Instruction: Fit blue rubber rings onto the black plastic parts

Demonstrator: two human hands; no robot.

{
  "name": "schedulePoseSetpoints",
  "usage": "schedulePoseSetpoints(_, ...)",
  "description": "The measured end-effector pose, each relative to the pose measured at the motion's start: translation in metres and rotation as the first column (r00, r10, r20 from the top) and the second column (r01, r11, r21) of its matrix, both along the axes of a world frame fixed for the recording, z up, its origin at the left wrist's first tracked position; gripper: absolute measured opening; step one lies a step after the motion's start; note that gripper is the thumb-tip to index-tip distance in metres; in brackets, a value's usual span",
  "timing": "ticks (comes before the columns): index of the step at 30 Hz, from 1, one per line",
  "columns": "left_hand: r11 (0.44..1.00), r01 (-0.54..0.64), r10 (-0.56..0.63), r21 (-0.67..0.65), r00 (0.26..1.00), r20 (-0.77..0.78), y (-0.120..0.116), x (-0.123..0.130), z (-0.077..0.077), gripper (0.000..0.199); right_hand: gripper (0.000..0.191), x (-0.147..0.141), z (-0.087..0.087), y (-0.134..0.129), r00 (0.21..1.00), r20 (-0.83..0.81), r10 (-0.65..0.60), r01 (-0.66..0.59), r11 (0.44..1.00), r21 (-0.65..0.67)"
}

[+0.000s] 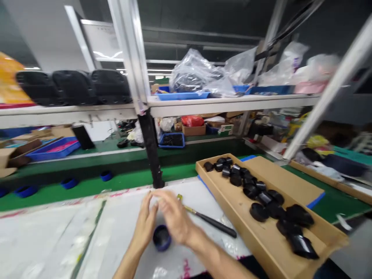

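Note:
My left hand (144,221) and my right hand (173,217) hover close together over a white plastic-covered work surface (113,236), fingertips nearly meeting and nothing visible in either. Below them sits a round dark blue cup-shaped part (161,237), touched by neither as far as I can see. To the right lies a black-handled tool with a brass-coloured tip (212,219). Next to it, a long cardboard tray (263,242) holds several glossy black cup-shaped parts (250,190).
A black post (151,147) stands behind my hands. Several blue rings (69,183) lie on the green bench (87,185). An overhead white shelf (221,104) carries black moulded pieces, blue trays and plastic bags. Boxes and bins crowd the back bench.

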State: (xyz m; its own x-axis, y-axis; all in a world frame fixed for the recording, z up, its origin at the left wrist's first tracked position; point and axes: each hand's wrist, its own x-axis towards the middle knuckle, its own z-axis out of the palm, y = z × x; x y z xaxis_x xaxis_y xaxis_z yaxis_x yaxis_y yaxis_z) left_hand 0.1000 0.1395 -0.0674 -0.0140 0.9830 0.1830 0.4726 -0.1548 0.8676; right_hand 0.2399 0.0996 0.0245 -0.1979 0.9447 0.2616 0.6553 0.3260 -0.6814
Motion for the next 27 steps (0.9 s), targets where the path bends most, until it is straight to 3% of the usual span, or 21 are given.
schedulePoseSetpoints(2,0.976,-0.196,0.204,-0.091,0.974,0.096,-0.010,-0.032,0.011,0.063,0.066,0.012,-0.005,0.006,0.997,0.073,0.024,-0.019,0.997,-0.069)
schedulePoseSetpoints(5,0.903,-0.395,0.422,-0.169,0.890,0.175,-0.039,-0.069,0.019,0.060,0.067,0.003,-0.013,0.011,0.957,0.220,0.192,-0.143,0.965,-0.220)
schedulePoseSetpoints(7,0.881,-0.447,0.471,-0.154,0.860,0.198,-0.062,-0.084,0.022,0.060,0.072,-0.014,-0.010,0.012,0.918,0.281,0.278,-0.207,0.943,-0.259)
schedulePoseSetpoints(10,0.858,-0.502,0.514,-0.113,0.835,0.195,-0.089,-0.100,0.021,0.059,0.081,-0.041,-0.007,0.010,0.905,0.322,0.276,-0.215,0.953,-0.213)
schedulePoseSetpoints(14,0.843,-0.518,0.537,-0.148,0.829,0.159,-0.102,-0.112,0.013,0.059,0.081,-0.058,-0.040,-0.001,0.889,0.308,0.339,-0.259,0.927,-0.272)
schedulePoseSetpoints(17,0.876,-0.465,0.481,-0.128,0.862,0.161,-0.101,-0.106,0.010,0.055,0.080,-0.057,-0.061,-0.006,0.897,0.265,0.355,-0.278,0.917,-0.287)
schedulePoseSetpoints(19,0.916,-0.383,0.399,-0.118,0.901,0.170,-0.102,-0.092,0.010,0.051,0.080,-0.051,-0.057,-0.002,0.928,0.213,0.306,-0.251,0.935,-0.252)
schedulePoseSetpoints(23,0.996,-0.030,0.036,-0.081,0.997,0.069,-0.110,-0.050,0.006,0.044,0.080,-0.022,-0.030,0.009,0.999,0.049,-0.019,0.024,0.995,-0.094)
schedulePoseSetpoints(25,0.984,0.157,-0.163,-0.089,0.985,-0.058,-0.112,-0.031,0.004,0.054,0.076,-0.002,-0.026,0.001,0.986,-0.040,-0.164,0.163,0.986,-0.037)
schedulePoseSetpoints(27,0.966,0.229,-0.245,-0.119,0.958,-0.146,-0.109,-0.020,0.004,0.063,0.066,0.018,-0.033,-0.019,0.968,-0.098,-0.232,0.231,0.973,-0.014)
